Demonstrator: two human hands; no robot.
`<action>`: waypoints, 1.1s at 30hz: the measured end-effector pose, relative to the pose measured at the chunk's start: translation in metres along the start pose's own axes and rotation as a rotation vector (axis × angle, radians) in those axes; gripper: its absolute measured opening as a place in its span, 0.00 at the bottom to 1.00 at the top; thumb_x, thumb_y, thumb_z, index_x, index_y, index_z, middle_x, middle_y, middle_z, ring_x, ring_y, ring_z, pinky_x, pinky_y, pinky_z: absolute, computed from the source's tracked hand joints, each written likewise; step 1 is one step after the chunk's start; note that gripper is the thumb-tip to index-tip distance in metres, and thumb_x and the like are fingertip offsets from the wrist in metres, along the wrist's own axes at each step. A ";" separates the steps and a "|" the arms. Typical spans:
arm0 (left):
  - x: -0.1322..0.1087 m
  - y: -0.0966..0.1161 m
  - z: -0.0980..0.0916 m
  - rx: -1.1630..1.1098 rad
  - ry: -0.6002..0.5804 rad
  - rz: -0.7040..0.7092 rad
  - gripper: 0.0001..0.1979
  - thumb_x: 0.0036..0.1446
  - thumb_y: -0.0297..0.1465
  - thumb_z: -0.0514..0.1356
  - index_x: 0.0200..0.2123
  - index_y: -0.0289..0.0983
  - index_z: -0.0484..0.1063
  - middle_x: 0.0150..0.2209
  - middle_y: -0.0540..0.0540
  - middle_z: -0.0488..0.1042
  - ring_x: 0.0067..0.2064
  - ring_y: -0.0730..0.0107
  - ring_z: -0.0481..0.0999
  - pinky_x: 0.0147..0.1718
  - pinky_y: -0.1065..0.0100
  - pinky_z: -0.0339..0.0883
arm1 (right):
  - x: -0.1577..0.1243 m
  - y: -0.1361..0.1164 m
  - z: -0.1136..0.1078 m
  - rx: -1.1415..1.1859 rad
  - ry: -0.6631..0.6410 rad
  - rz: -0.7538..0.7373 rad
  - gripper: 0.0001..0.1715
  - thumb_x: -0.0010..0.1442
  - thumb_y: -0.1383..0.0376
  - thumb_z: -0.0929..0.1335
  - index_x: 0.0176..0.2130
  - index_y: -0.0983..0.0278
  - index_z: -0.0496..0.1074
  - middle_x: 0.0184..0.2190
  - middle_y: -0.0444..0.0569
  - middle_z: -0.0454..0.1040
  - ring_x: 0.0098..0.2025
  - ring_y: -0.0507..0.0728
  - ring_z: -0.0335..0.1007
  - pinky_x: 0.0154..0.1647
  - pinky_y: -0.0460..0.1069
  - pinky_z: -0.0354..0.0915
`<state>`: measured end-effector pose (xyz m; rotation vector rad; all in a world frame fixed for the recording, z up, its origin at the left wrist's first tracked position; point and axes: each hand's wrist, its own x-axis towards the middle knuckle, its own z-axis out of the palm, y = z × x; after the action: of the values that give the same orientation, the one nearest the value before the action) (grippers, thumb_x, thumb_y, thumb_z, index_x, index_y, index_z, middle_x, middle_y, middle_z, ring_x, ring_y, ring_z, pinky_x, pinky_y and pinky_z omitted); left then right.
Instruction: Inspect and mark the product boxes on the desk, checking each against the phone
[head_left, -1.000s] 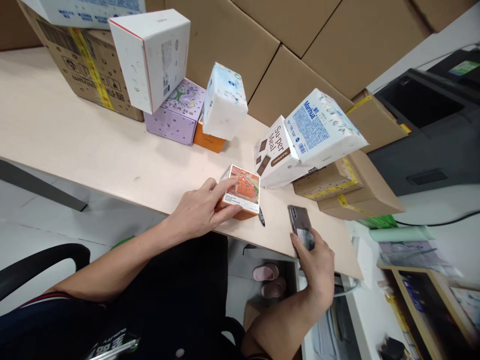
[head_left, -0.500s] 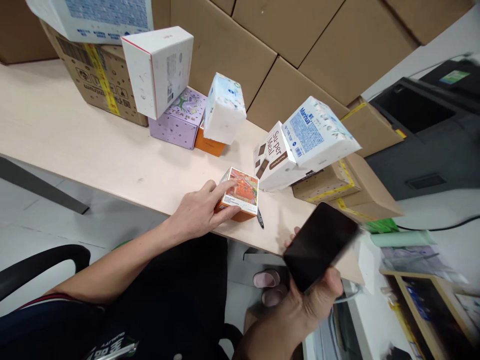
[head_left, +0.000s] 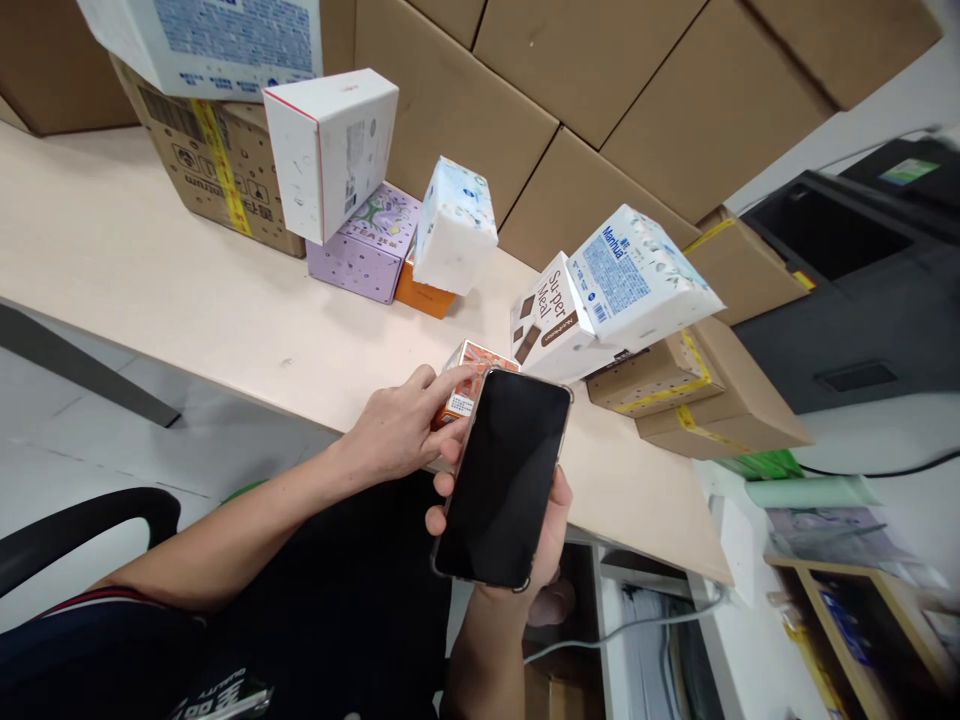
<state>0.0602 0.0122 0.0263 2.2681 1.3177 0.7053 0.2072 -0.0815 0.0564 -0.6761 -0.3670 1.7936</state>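
Observation:
My right hand (head_left: 551,530) is wrapped round a smartphone (head_left: 506,475) in a clear case, its dark screen turned up towards me. Close by, my left hand (head_left: 401,425) rests on a small orange and white box (head_left: 459,407) at the front edge of the table, fingers over its top and thumb along its near side. The phone's upper end covers much of that box from my view and lies right beside my left fingertips. Whether phone and box touch, I cannot tell.
On the table (head_left: 225,325) stand a purple tea box (head_left: 352,265) under a white box (head_left: 300,165), a tissue pack (head_left: 457,225) on an orange box (head_left: 424,292), and a Su-per Meal box (head_left: 547,320) beside another tissue pack (head_left: 622,280). Stacked cartons (head_left: 465,130) line the back.
My right hand has brought the phone leftwards from the right side to in front of the small box, turning it more upright. My left hand has stayed on the box.

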 end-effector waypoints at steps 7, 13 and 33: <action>0.000 0.000 -0.003 0.020 -0.058 -0.014 0.30 0.70 0.40 0.52 0.72 0.49 0.54 0.43 0.46 0.68 0.35 0.60 0.75 0.34 0.62 0.69 | 0.010 0.001 0.006 0.051 -0.015 0.014 0.39 0.63 0.39 0.59 0.49 0.62 0.81 0.45 0.53 0.83 0.37 0.58 0.76 0.32 0.52 0.75; 0.001 0.002 -0.005 0.029 -0.085 -0.041 0.30 0.68 0.37 0.53 0.72 0.50 0.54 0.42 0.47 0.68 0.34 0.64 0.75 0.34 0.64 0.68 | 0.013 0.004 0.003 0.018 0.009 0.002 0.38 0.60 0.38 0.62 0.51 0.61 0.80 0.47 0.55 0.82 0.38 0.59 0.73 0.32 0.53 0.73; 0.001 0.001 -0.003 0.043 -0.070 -0.041 0.30 0.68 0.38 0.54 0.72 0.50 0.54 0.43 0.47 0.69 0.37 0.60 0.77 0.33 0.64 0.67 | 0.014 0.003 0.002 0.027 -0.018 -0.031 0.37 0.62 0.38 0.61 0.54 0.59 0.78 0.45 0.52 0.83 0.38 0.59 0.75 0.32 0.52 0.73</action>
<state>0.0597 0.0130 0.0292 2.2716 1.3543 0.5833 0.2008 -0.0686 0.0529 -0.6328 -0.3630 1.7730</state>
